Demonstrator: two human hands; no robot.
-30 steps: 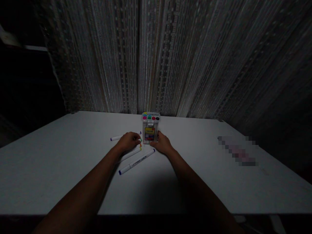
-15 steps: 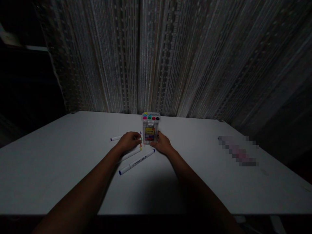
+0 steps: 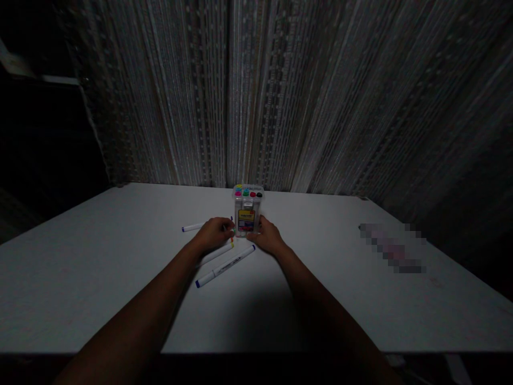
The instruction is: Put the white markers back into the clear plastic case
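A clear plastic marker case (image 3: 247, 218) stands upright on the white table, with colourful marker ends under its lid and a yellow label on the front. My right hand (image 3: 267, 235) grips its lower right side, thumb in front and fingers behind. Close by the case's lower left, my left hand (image 3: 214, 233) is closed, and a green marker end peeks out at its fingertips; most of that marker is hidden. Below this hand lie a yellow-ended marker (image 3: 216, 254) and a blue-ended marker (image 3: 225, 267). Another blue-ended marker (image 3: 191, 227) lies behind it, partly covered.
The white table (image 3: 320, 299) reaches back to a patterned curtain (image 3: 256, 96). A pixelated, pinkish item (image 3: 390, 248) lies at the right. The room is dim, with dark shapes at the left.
My left hand has shifted very slightly right, towards the case. My right hand, the case and the loose markers look unmoved.
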